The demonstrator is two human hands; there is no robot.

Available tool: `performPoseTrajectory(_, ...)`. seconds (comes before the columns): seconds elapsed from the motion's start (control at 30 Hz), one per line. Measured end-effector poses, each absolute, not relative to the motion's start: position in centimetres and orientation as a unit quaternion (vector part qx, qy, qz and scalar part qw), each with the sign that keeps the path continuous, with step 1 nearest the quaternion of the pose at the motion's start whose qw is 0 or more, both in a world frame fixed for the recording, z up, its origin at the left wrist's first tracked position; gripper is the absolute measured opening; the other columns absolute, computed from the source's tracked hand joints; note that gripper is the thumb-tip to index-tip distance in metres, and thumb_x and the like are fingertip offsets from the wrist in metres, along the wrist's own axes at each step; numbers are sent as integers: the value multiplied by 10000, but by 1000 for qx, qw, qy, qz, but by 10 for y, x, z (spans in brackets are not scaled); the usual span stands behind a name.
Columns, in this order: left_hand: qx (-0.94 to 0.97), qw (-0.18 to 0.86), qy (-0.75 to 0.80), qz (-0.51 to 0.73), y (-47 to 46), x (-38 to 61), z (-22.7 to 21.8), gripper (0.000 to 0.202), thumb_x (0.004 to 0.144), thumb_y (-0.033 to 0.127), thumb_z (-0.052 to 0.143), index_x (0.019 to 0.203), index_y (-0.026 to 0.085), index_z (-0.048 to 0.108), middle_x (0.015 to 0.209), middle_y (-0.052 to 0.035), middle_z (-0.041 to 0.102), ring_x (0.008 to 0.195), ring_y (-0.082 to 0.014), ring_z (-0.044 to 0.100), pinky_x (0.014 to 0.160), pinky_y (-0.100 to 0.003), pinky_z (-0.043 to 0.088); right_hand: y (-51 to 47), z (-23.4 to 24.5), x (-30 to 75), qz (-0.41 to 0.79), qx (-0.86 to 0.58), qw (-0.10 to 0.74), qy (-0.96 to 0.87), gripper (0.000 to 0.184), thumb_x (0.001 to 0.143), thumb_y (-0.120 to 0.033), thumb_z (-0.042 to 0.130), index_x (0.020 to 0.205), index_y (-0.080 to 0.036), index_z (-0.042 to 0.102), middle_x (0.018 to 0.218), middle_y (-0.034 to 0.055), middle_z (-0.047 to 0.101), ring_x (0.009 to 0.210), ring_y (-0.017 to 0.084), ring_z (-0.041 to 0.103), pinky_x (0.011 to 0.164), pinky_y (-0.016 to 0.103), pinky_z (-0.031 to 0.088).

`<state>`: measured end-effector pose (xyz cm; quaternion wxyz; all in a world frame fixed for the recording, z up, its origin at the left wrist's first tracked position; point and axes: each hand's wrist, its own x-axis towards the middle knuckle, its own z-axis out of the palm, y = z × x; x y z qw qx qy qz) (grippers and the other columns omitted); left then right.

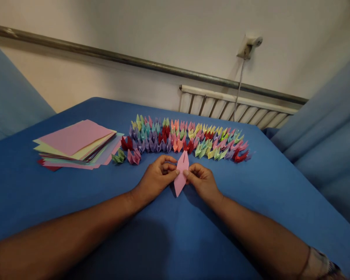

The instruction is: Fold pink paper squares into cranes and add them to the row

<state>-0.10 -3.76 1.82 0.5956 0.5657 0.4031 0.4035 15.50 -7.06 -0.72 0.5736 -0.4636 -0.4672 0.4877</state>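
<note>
Blue cloth (181, 237) is spreading out before us, and over it two hands are working close together. The left hand (155, 175) is pinching one side of a pink paper piece (179, 185), thumb on top; the right hand (204, 182) is gripping the other side, so it's sitting between them, a slim pointed diamond with a dark slit showing towards its far tip. It's looking only part-folded to me! Off to the left, a stack of coloured sheets (76, 136) is lying flat, apparently plenty left. Just beyond the hands, rows of folded paper figures (178, 145) are standing, seemingly finished. Farther back, a white radiator (210, 107) and metal rail (119, 57) are lining the wall (151, 27).
</note>
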Motion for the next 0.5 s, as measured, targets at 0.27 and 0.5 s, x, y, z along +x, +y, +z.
performPoseTrajectory(0.27, 698, 480, 368, 384, -37, -7, 25, 105, 807, 283, 630, 793, 183, 600, 743, 24, 573, 708, -122, 544, 688, -253, 446, -69, -1, 159, 527, -423, 581, -453, 344, 679, -441, 776, 703, -210, 521, 560, -70, 540, 510, 85, 457, 546, 237, 374)
performPoseTrajectory(0.5, 715, 489, 356, 350, -38, -7, 26, 179, 771, 254, 636, 933, 189, 673, 866, -21, 677, 828, -174, 614, 806, -314, 485, -71, -1, 160, 476, -424, 616, -463, 416, 740, -387, 739, 1098, -260, 571, 584, -92, 531, 530, 103, 470, 565, 239, 389)
